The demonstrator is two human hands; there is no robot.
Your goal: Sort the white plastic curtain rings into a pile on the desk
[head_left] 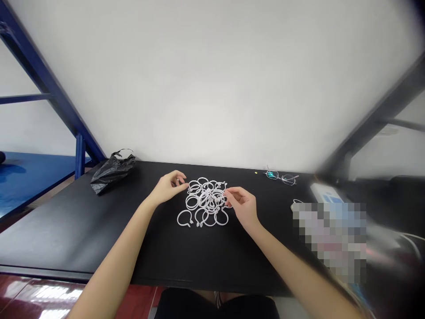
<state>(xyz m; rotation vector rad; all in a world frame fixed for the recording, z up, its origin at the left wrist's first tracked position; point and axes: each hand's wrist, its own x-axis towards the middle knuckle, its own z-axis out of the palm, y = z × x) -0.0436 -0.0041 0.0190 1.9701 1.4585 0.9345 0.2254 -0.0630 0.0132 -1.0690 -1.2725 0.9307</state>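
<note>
A loose pile of white plastic curtain rings point(206, 201) lies on the middle of the black table top point(83, 235), many of them overlapping. Some rings have small clip ends. My left hand point(169, 187) stands at the pile's left edge, its fingers slightly apart and its fingertips close to the rings, holding nothing. At the right edge, my right hand point(242, 206) reaches in, with thumb and forefinger pinched on a ring. The lower rings lie spread out, apart from both hands.
A crumpled black plastic bag point(112, 173) sits at the table's far left, and eyeglasses point(280, 177) lie at the far right. Beyond them is a white box point(327, 194). A pixelated patch hides objects at right. Blue metal frame bars point(43, 75) stand at left.
</note>
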